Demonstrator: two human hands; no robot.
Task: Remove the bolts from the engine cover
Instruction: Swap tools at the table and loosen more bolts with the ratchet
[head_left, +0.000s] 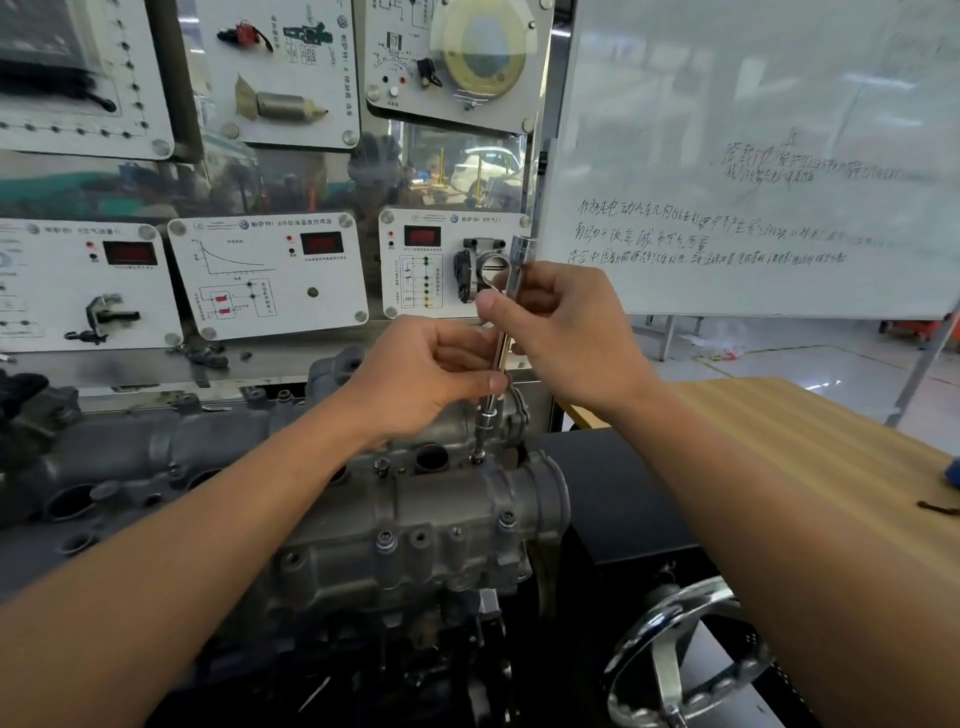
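A grey cast engine cover (441, 525) sits low in the middle of the head view, with several bolts along its flanges. A long chrome socket extension bar (511, 291) stands nearly upright over it. The bar's socket end (487, 418) hovers just above a bolt (477, 457) on the cover's top. My left hand (426, 374) pinches the bar's lower shaft between thumb and fingers. Higher up, my right hand (561, 322) grips the same shaft, leaving the bar's top end sticking out above it.
A wall of white training panels (270, 275) with sensors stands behind the engine. A whiteboard (753, 182) fills the upper right. A wooden tabletop (810, 457) lies at the right, and a chrome handwheel (675, 660) sits at the lower right. More engine castings (104, 467) lie to the left.
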